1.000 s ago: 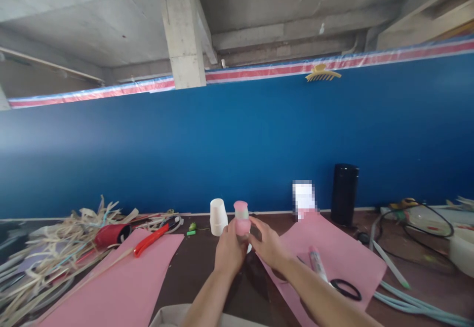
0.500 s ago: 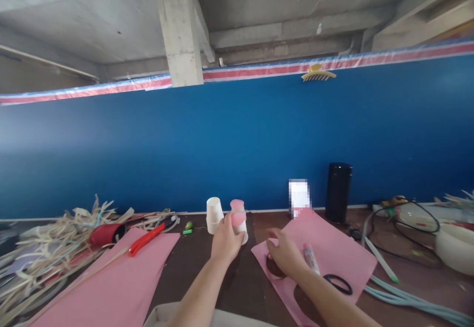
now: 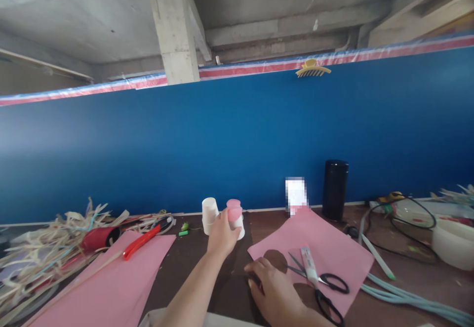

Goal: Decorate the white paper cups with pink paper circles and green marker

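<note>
My left hand (image 3: 221, 234) is closed around a white paper cup with a pink paper top (image 3: 234, 217), held upside down just above the dark table. A second white cup (image 3: 209, 214) stands upside down right beside it. My right hand (image 3: 272, 285) lies low on the near edge of a pink paper sheet (image 3: 333, 253) with round holes cut in it, fingers curled; what it holds, if anything, is hidden. Black-handled scissors (image 3: 326, 287) and a glue tube (image 3: 308, 264) lie on that sheet, just right of the hand.
Another pink sheet (image 3: 111, 287) lies at left with a red cutter (image 3: 142, 240) on it. A heap of straw strips (image 3: 40, 258) and a red cup (image 3: 98, 238) are far left. A black cylinder (image 3: 335, 188), cables and a white bowl (image 3: 454, 240) sit at right before the blue wall.
My right hand left the pink-topped cup and dropped down to the pink sheet's near edge. My left hand kept the cup and lowered it toward the table.
</note>
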`<state>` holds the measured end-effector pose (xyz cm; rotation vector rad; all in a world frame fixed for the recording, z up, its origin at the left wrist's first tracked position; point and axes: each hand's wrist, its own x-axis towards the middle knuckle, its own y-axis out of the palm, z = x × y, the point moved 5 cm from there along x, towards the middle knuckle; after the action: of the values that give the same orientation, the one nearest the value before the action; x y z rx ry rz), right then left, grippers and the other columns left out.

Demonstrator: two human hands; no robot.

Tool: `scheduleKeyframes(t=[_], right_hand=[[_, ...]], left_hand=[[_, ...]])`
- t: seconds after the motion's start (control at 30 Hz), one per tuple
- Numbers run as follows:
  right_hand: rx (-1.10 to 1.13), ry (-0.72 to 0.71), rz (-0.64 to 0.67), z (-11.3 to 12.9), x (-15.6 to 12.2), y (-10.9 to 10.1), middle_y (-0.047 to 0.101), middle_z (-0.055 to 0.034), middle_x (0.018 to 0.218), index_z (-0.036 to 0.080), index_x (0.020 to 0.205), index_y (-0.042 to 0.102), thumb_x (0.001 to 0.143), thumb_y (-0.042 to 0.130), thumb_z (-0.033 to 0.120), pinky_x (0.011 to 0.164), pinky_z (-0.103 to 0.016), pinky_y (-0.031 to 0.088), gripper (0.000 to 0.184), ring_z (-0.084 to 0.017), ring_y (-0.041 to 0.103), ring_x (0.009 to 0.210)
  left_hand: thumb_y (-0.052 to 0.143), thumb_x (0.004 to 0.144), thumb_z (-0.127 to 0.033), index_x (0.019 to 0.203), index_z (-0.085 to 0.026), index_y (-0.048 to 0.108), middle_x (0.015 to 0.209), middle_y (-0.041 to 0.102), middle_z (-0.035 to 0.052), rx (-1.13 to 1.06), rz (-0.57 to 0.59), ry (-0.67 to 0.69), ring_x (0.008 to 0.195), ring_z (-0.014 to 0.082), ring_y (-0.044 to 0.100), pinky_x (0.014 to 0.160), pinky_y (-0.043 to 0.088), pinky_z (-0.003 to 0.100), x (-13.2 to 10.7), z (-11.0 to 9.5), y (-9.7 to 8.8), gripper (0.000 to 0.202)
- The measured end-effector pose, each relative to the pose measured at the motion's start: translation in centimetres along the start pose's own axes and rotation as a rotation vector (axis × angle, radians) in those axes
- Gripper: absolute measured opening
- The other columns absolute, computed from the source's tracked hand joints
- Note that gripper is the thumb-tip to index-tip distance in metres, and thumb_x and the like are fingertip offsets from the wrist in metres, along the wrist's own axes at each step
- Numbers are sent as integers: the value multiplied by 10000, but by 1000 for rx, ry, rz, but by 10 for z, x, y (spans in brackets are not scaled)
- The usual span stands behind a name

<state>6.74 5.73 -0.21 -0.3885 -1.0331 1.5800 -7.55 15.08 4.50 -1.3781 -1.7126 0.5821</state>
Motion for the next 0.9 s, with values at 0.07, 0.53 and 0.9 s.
scheduleKeyframes(t=[0.07, 0.53, 0.9], right_hand=[[10, -1, 3, -1, 0, 2, 606, -25, 993, 261, 1003, 589, 791, 436, 208, 647, -248, 399, 267, -148, 597, 732], [117, -14, -7, -12, 2, 7, 624, -33, 964, 241, 946, 622, 777, 448, 172, 757, -223, 409, 253, -149, 587, 862], [35, 14, 42, -14, 6, 9, 615, -26, 979, 254, 945, 629, 739, 476, 201, 715, -235, 427, 262, -167, 605, 848]], left_hand=[[576, 743, -319, 1277, -202, 347, 1202, 524, 101, -6, -3, 22, 1057, 221, 515, 847, 368, 281, 1, -4, 1, 593], [577, 748, -378, 1351, -192, 269, 1297, 452, 122, -15, 58, 42, 1178, 253, 429, 925, 333, 315, 42, -43, 60, 702], [538, 764, -370, 1331, -166, 284, 1259, 470, 142, 79, 74, 30, 1145, 258, 462, 914, 330, 311, 67, -45, 92, 654]])
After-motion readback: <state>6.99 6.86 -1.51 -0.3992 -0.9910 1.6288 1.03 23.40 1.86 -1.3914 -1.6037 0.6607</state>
